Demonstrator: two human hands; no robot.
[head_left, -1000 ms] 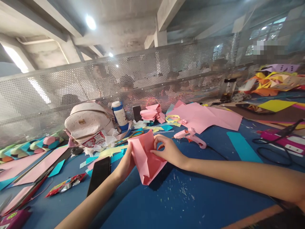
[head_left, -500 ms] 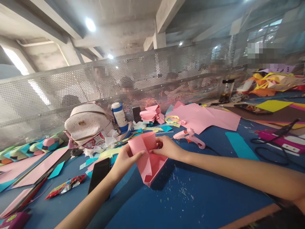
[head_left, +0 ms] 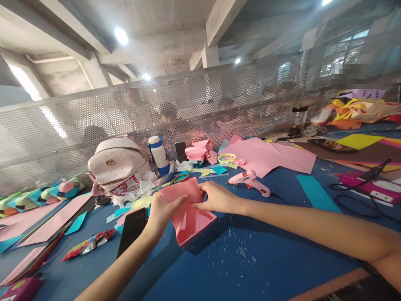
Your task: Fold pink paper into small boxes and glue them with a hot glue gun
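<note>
A folded pink paper box (head_left: 196,225) is held up over the blue table, its open side tilted toward me. My left hand (head_left: 164,209) grips its left side, thumb lying across the raised flap. On the right, my right hand (head_left: 217,196) pinches the box's edge between thumb and fingers. The fingers behind the paper are partly hidden. To the right of my right hand a pink hot glue gun (head_left: 249,182) lies on the table. Beside my left forearm is a black phone (head_left: 132,230).
Behind the box stand a white backpack (head_left: 117,161), a white and blue bottle (head_left: 158,154) and a folded pink paper piece (head_left: 200,151). Pink sheets (head_left: 269,152) lie at the back. A purple power strip (head_left: 369,188) with black cable sits right; a red snack packet (head_left: 89,244) lies left.
The pink box has tipped and shifted slightly left, showing more of its inside. My left hand has moved a little left, and my right thumb now reaches further over the paper.
</note>
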